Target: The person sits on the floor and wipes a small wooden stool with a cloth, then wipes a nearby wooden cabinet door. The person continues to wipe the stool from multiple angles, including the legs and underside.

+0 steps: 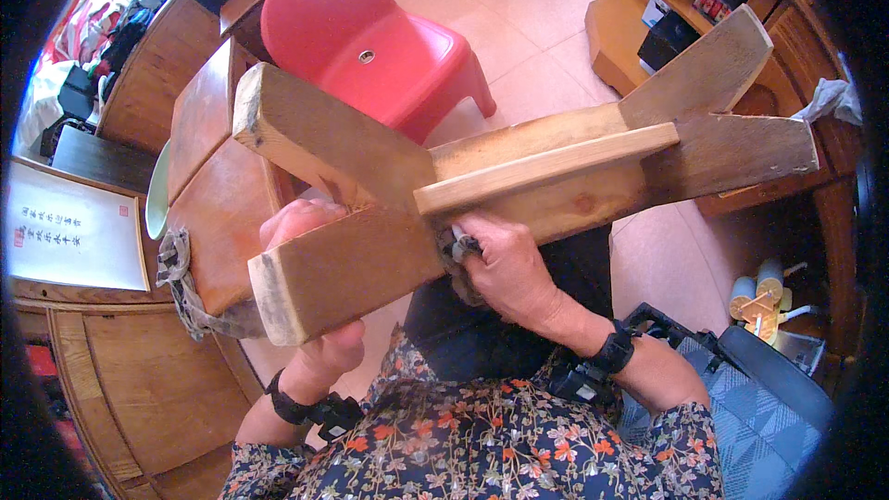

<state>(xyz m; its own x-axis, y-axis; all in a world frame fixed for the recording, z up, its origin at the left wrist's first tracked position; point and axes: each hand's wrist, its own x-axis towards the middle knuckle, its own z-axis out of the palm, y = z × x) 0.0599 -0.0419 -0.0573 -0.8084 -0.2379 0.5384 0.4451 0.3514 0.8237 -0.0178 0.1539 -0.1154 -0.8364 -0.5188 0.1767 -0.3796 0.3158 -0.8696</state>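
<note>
A small wooden bench with thick splayed legs is held tilted across my lap, its legs pointing left and up to the right. My left hand grips the near left leg from below. Its fingers show on the far side of that leg, in the gap between the two left legs. My right hand holds a bunched grey rag against the joint of that leg and the bench body, just under the long wooden rail. Part of the rag is hidden behind my fingers.
A red plastic chair stands on the tiled floor beyond the bench. Brown wooden furniture with a hanging cloth is close on the left. At the right are wooden shelves and a blue patterned seat.
</note>
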